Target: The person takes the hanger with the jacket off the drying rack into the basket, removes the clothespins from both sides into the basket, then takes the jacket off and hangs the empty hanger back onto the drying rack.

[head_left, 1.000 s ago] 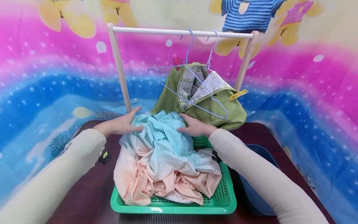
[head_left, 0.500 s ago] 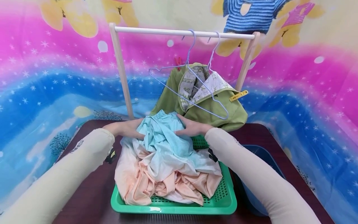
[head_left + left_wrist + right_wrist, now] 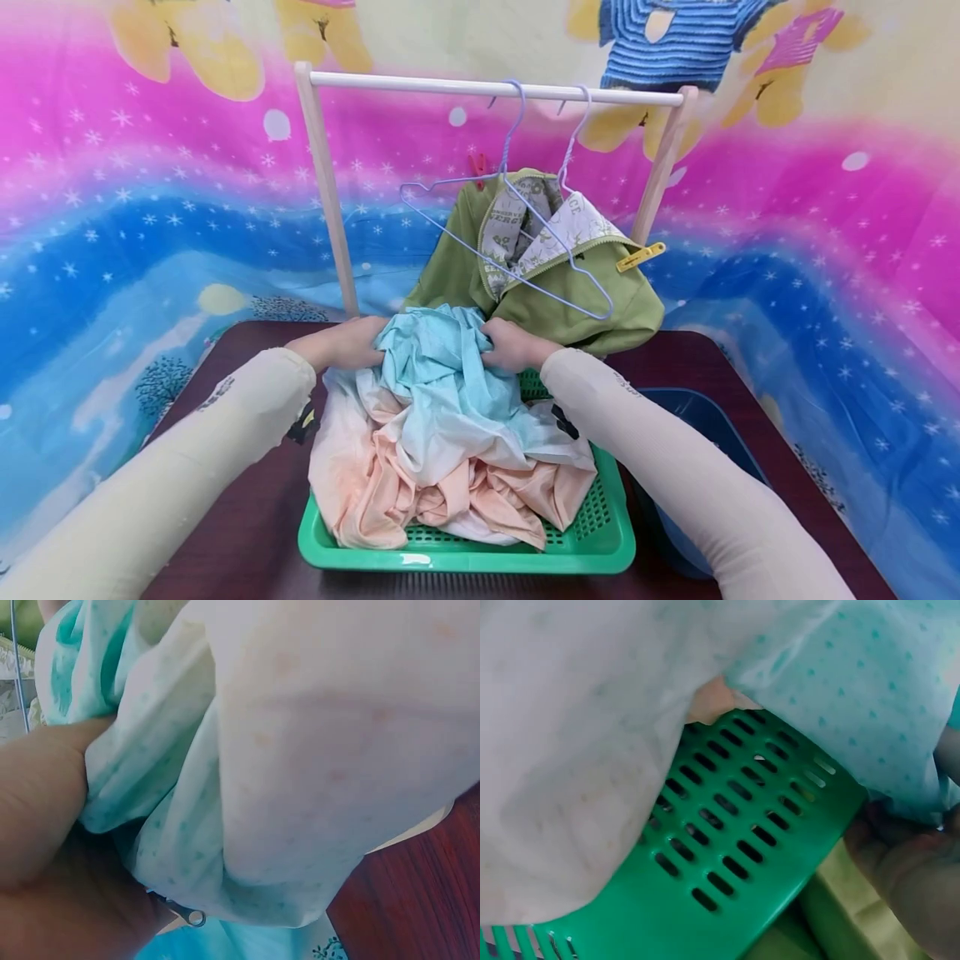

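A crumpled garment (image 3: 450,433) fades from teal through white to peach and lies heaped in a green plastic basket (image 3: 465,562). At its teal upper end, my left hand (image 3: 347,343) grips the left side and my right hand (image 3: 517,346) grips the right side. In the left wrist view, the spotted cloth (image 3: 165,750) bunches against my left hand (image 3: 37,802). Pale teal fabric (image 3: 855,697) is held by my right hand (image 3: 919,877) in the right wrist view, above the slotted basket wall (image 3: 727,810). The cloth hides some of my fingertips.
Behind stands a rack with a white rail (image 3: 420,82) and two lilac hangers. A green jacket (image 3: 457,258) hangs there, with a yellow clothespin (image 3: 641,257) and a red clothespin (image 3: 478,167) nearby. A dark blue bin (image 3: 675,500) sits right of the basket on the dark table (image 3: 232,492).
My spread hands have come inward to the teal end and now grip it from both sides. That end is bunched and slightly lower. The basket stays in place.
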{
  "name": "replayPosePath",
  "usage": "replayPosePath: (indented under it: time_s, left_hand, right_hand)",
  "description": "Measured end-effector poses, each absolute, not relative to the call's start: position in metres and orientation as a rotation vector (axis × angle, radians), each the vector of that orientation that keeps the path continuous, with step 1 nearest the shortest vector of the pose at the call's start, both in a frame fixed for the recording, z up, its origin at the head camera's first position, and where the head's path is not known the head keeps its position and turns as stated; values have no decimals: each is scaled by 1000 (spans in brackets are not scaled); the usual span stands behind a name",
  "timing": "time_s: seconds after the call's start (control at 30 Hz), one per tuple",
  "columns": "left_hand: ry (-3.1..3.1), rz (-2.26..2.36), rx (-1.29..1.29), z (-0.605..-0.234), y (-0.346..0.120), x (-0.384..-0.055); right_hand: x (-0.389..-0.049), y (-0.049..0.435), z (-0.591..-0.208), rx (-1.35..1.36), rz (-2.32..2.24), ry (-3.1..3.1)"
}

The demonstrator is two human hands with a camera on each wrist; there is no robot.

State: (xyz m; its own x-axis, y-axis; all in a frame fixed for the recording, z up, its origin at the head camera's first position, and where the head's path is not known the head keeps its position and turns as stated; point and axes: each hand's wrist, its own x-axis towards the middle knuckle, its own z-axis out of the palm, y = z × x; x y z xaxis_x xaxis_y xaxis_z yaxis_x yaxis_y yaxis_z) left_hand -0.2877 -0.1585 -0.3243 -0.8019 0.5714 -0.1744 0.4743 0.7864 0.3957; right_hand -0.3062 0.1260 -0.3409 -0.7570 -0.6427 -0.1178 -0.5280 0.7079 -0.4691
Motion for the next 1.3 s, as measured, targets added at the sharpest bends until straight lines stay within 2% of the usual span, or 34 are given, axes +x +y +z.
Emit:
replayPosePath:
  time_s: [0.67,1.07,1.3]
  left_hand:
    - [2899,490,724,-317,-151,-273]
    - [3012,794,702,-294,-146,-251]
    - [3069,970,722,-278,-140,-232]
  right_hand:
    - [-294,125,-334,-899,-1039,2883]
    - [-276,125,-312,-903,-1251,2912]
    - [-258,127,-300,-1016,-1372,2926]
